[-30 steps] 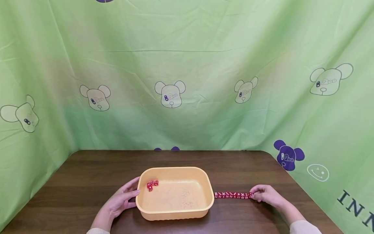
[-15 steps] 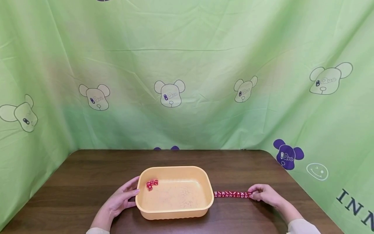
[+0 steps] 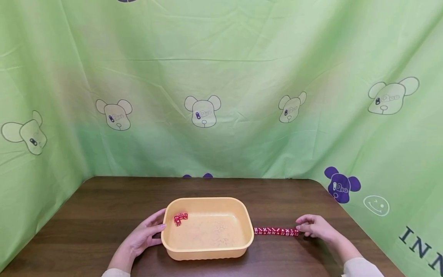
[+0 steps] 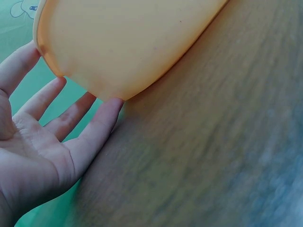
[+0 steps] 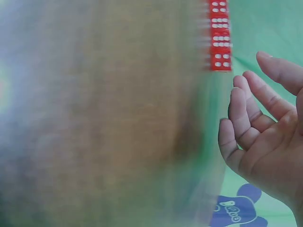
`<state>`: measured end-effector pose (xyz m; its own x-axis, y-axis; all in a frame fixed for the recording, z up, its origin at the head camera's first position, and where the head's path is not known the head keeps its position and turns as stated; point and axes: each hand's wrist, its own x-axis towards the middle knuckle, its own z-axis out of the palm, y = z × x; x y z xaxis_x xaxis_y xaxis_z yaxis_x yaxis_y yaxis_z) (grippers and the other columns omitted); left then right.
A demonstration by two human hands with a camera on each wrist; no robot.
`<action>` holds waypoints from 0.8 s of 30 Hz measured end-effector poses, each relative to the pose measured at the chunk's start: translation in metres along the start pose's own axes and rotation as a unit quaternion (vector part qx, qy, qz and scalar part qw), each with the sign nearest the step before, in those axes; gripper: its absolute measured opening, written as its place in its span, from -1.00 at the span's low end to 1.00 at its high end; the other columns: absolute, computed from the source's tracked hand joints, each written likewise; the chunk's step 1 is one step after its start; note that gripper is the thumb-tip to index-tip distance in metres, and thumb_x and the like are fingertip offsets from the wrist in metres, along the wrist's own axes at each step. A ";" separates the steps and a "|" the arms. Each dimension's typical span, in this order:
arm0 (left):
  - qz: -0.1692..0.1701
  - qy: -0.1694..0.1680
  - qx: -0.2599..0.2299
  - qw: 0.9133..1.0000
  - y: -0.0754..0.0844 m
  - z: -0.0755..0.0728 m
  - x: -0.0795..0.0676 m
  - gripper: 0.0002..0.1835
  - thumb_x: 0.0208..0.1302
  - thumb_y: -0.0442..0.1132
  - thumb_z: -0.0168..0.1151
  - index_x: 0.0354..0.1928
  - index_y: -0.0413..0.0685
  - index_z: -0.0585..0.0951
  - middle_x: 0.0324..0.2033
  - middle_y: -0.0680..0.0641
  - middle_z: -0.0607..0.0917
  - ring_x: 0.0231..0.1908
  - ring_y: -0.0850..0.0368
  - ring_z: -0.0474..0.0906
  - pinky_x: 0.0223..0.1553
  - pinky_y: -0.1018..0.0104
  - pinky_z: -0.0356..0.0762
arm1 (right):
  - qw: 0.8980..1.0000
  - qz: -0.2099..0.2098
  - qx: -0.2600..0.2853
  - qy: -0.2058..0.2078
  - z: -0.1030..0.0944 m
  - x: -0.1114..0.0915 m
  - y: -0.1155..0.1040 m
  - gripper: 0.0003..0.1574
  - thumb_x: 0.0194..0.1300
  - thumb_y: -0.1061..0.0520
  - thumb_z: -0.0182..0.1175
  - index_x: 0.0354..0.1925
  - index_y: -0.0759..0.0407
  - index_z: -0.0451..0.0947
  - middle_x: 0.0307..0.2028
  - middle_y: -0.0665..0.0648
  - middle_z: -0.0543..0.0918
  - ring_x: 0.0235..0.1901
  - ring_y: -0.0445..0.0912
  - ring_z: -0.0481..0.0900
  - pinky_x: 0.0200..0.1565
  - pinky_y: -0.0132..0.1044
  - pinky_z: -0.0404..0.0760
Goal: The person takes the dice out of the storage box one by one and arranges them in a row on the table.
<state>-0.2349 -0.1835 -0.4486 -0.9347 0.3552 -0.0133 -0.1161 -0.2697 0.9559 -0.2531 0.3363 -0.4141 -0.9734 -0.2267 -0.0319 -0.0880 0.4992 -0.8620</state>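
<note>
A yellow plastic basin stands on the table. Against its left side rests my left hand, with fingertips and thumb touching the outer wall; the left wrist view shows those fingers spread and fairly straight. Several red dice lie in the basin's far left corner. A straight row of red dice runs along the table to the right from the basin's right side. Just past the row's right end is my right hand, holding nothing. In the right wrist view, its loosely bent fingers stand apart from the end die.
The dark wooden table extends behind the basin and to both sides. A green curtain with printed bear heads hangs behind the table and along the sides.
My right hand has let go of the die at the row's right end and drawn slightly away, its fingers parting. Left hand, basin and the dice inside it look unmoved.
</note>
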 end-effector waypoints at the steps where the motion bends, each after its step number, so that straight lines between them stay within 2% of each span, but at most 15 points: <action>1: 0.000 0.000 0.001 1.000 0.000 0.000 0.000 -0.31 0.16 -0.38 0.03 0.28 -0.20 -0.03 0.18 -0.32 0.09 -0.05 -0.03 0.37 -0.18 0.02 0.40 | 1.000 0.002 -0.002 0.004 -0.001 0.000 -0.003 -0.49 0.03 0.24 0.16 -0.18 0.64 0.27 -0.53 0.05 0.49 -0.59 -0.13 0.44 -0.58 -0.35 0.42; 5: 0.000 0.002 0.002 1.000 0.000 0.000 0.000 -0.31 0.15 -0.38 0.04 0.28 -0.19 -0.03 0.19 -0.33 0.07 -0.04 -0.04 0.36 -0.18 0.01 0.40 | 1.000 -0.002 -0.005 0.019 -0.005 0.006 -0.016 -0.46 0.05 0.21 0.17 -0.14 0.63 0.27 -0.48 0.09 0.50 -0.54 -0.08 0.45 -0.53 -0.32 0.46; 10: 0.003 0.002 -0.001 1.000 -0.001 0.000 0.001 -0.31 0.15 -0.36 0.05 0.28 -0.18 -0.01 0.19 -0.33 0.06 -0.03 -0.04 0.35 -0.18 0.01 0.40 | 0.999 -0.029 -0.009 0.028 -0.005 0.017 -0.037 -0.47 0.07 0.19 0.17 -0.12 0.59 0.30 -0.40 0.19 0.53 -0.48 -0.03 0.47 -0.43 -0.24 0.48; 16: 0.000 0.002 -0.004 1.000 -0.002 0.000 0.001 -0.31 0.14 -0.37 0.06 0.28 -0.18 -0.01 0.19 -0.32 0.06 -0.04 -0.03 0.35 -0.18 0.01 0.40 | 0.998 -0.055 -0.010 0.030 0.003 0.032 -0.060 -0.51 0.08 0.19 0.16 -0.13 0.57 0.33 -0.41 0.19 0.54 -0.51 -0.13 0.46 -0.45 -0.31 0.47; 24: 0.001 0.003 -0.002 1.000 -0.001 0.000 0.000 -0.31 0.13 -0.37 0.07 0.28 -0.19 0.00 0.18 -0.32 0.09 -0.05 -0.04 0.36 -0.18 0.01 0.40 | 0.997 -0.073 -0.012 0.036 0.019 0.053 -0.089 -0.57 0.08 0.19 0.16 -0.16 0.49 0.39 -0.39 0.16 0.55 -0.49 -0.09 0.48 -0.38 -0.27 0.46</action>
<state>-0.2351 -0.1834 -0.4497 -0.9372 0.3485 -0.0131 -0.1153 -0.2740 0.9548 -0.2934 0.2641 -0.3486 -0.9623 -0.2389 0.1298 -0.2342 0.4857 -0.8422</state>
